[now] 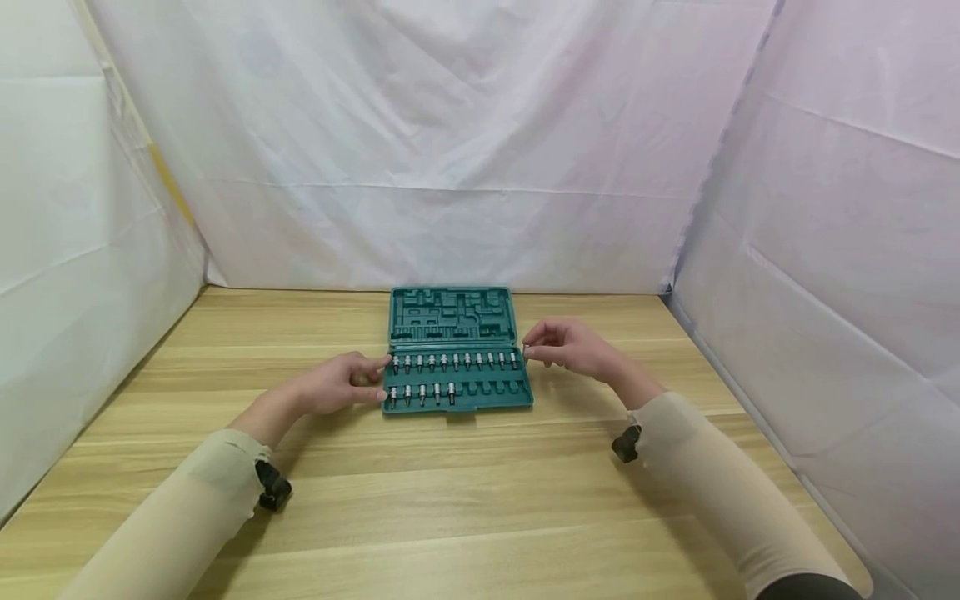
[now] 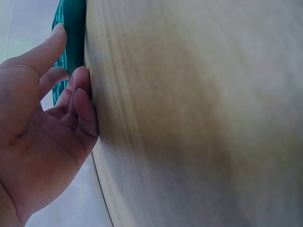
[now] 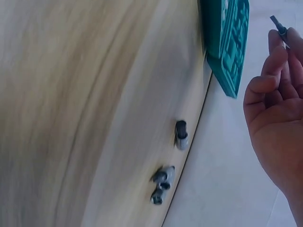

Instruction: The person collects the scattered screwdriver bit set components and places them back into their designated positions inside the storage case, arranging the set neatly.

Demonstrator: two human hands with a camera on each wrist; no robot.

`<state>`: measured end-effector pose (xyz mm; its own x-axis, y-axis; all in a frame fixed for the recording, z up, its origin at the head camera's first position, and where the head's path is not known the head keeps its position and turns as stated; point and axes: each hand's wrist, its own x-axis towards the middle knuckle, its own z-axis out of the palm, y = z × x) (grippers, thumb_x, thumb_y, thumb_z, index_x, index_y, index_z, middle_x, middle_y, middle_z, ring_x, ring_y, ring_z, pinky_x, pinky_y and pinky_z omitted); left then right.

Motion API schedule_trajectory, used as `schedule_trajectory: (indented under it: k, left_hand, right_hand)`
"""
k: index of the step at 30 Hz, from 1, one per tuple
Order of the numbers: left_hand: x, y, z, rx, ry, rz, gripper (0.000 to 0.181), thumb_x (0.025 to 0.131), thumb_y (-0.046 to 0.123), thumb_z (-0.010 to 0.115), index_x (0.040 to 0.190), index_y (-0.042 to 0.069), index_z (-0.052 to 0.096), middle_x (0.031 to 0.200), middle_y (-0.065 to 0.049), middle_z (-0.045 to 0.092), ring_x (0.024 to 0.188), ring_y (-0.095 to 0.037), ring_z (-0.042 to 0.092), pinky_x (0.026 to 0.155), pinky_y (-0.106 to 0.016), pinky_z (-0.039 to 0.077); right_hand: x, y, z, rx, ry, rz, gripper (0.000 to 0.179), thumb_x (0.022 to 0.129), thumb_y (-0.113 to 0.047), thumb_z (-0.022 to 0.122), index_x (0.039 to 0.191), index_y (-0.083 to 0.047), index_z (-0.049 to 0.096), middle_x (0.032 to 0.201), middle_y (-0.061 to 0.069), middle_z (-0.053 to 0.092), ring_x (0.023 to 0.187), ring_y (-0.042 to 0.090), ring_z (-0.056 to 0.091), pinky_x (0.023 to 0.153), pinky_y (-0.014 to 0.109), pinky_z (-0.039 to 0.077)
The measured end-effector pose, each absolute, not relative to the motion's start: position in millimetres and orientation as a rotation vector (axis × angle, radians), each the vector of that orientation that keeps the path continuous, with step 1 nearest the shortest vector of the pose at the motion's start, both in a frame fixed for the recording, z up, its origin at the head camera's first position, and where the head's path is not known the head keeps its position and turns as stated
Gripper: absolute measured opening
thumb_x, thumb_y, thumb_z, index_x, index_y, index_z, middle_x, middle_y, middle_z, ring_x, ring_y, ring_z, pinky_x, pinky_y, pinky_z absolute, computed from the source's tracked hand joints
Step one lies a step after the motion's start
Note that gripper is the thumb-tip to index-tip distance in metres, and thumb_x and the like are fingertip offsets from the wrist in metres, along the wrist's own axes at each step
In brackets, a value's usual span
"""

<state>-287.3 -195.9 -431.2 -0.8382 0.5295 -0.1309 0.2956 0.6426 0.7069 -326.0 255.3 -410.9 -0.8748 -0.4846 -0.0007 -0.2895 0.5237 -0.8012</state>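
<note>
A green plastic case point(image 1: 480, 377) lies open on the table, its lid point(image 1: 491, 310) tilted back. Silver bit sockets point(image 1: 437, 392) fill its upper row and the left part of its lower row; slots farther right in that row hold none. My left hand point(image 1: 337, 385) touches the case's left edge, thumb and forefinger spread apart. In the left wrist view, its other fingers bend loosely beside the green edge. At the case's right side, my right hand point(image 1: 573, 346) pinches a bit socket point(image 3: 281, 30), its dark tip pointing up and away in the right wrist view.
Loose bit sockets point(image 3: 181, 135) lie on the wooden table point(image 3: 94, 118) in the right wrist view; my right hand or arm appears to hide them from the head camera. White sheeting point(image 1: 450, 167) encloses the table at the back and sides.
</note>
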Motion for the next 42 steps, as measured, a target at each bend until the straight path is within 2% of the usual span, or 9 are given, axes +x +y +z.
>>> schedule_trajectory:
  k: [5, 10, 14, 19, 25, 29, 33, 37, 42]
  left_hand:
    - [-285, -196, -431, 0.662, 2.535, 1.016, 0.077, 0.105, 0.029, 0.077, 0.167, 0.002, 0.041, 0.155, -0.034, 0.053, 0.121, -0.030, 0.057, 0.095, -0.042, 0.045]
    - [-285, -196, -430, 0.646, 2.536, 1.007, 0.078, 0.105, 0.030, 0.076, 0.168, 0.004, 0.040, 0.152, -0.033, 0.054, 0.120, -0.030, 0.057, 0.095, -0.043, 0.045]
    - [-285, -197, -430, 0.634, 2.543, 0.987, 0.078, 0.106, 0.032, 0.076, 0.169, 0.006, 0.039, 0.146, -0.029, 0.057, 0.126, -0.034, 0.059, 0.101, -0.048, 0.048]
    - [-285, -197, -431, 0.631, 2.545, 0.980, 0.078, 0.106, 0.032, 0.076, 0.169, 0.007, 0.039, 0.144, -0.027, 0.058, 0.128, -0.036, 0.060, 0.105, -0.052, 0.049]
    - [-283, -197, -430, 0.632, 2.543, 0.988, 0.078, 0.106, 0.032, 0.076, 0.169, 0.006, 0.039, 0.145, -0.028, 0.058, 0.124, -0.033, 0.059, 0.099, -0.046, 0.048]
    - [-284, -197, -430, 0.629, 2.540, 0.996, 0.078, 0.106, 0.032, 0.076, 0.169, 0.006, 0.039, 0.146, -0.028, 0.058, 0.128, -0.035, 0.059, 0.098, -0.045, 0.047]
    - [-285, -197, -431, 0.623, 2.539, 0.999, 0.078, 0.106, 0.032, 0.076, 0.169, 0.007, 0.039, 0.147, -0.029, 0.057, 0.133, -0.038, 0.059, 0.099, -0.044, 0.046]
    - [-286, -197, -433, 0.623, 2.541, 1.002, 0.078, 0.105, 0.032, 0.077, 0.169, 0.006, 0.040, 0.153, -0.030, 0.054, 0.132, -0.036, 0.058, 0.097, -0.043, 0.044]
    - [-287, -197, -434, 0.623, 2.551, 0.994, 0.078, 0.106, 0.033, 0.076, 0.169, 0.006, 0.039, 0.154, -0.030, 0.055, 0.133, -0.037, 0.058, 0.102, -0.045, 0.046]
  right_hand:
    - [-325, 245, -413, -0.696, 2.507, -1.300, 0.031, 0.106, -0.026, 0.077, 0.127, -0.003, 0.075, 0.113, 0.011, 0.079, 0.088, 0.025, 0.065, 0.087, 0.055, 0.057]
    - [-324, 230, -416, -0.714, 2.476, -1.282, 0.027, 0.106, -0.019, 0.075, 0.129, -0.004, 0.076, 0.117, 0.009, 0.079, 0.100, 0.035, 0.069, 0.094, 0.058, 0.058]
    - [-324, 217, -417, -0.733, 2.455, -1.264, 0.025, 0.107, -0.015, 0.073, 0.130, -0.006, 0.076, 0.123, 0.009, 0.079, 0.112, 0.028, 0.073, 0.099, 0.049, 0.060]
    - [-325, 204, -421, -0.752, 2.440, -1.223, 0.022, 0.108, -0.018, 0.073, 0.128, -0.011, 0.077, 0.124, 0.006, 0.080, 0.113, 0.018, 0.073, 0.098, 0.038, 0.060]
    - [-323, 187, -419, -0.743, 2.439, -1.137, 0.024, 0.107, -0.024, 0.074, 0.128, -0.013, 0.076, 0.125, 0.003, 0.077, 0.111, 0.020, 0.069, 0.097, 0.038, 0.057]
    - [-324, 178, -419, -0.774, 2.429, -1.075, 0.027, 0.110, -0.025, 0.071, 0.134, -0.015, 0.076, 0.132, 0.001, 0.075, 0.118, 0.018, 0.067, 0.103, 0.041, 0.057]
    - [-326, 171, -421, -0.829, 2.447, -0.990, 0.023, 0.110, -0.025, 0.070, 0.130, -0.020, 0.080, 0.135, -0.001, 0.075, 0.119, 0.015, 0.070, 0.104, 0.040, 0.058]
    - [-329, 167, -424, -0.857, 2.472, -0.916, 0.020, 0.110, -0.024, 0.071, 0.126, -0.023, 0.082, 0.130, -0.002, 0.077, 0.113, 0.011, 0.070, 0.101, 0.037, 0.059]
    - [-331, 163, -426, -0.879, 2.487, -0.849, 0.020, 0.109, -0.020, 0.072, 0.124, -0.023, 0.084, 0.124, -0.002, 0.078, 0.109, 0.010, 0.070, 0.097, 0.035, 0.058]
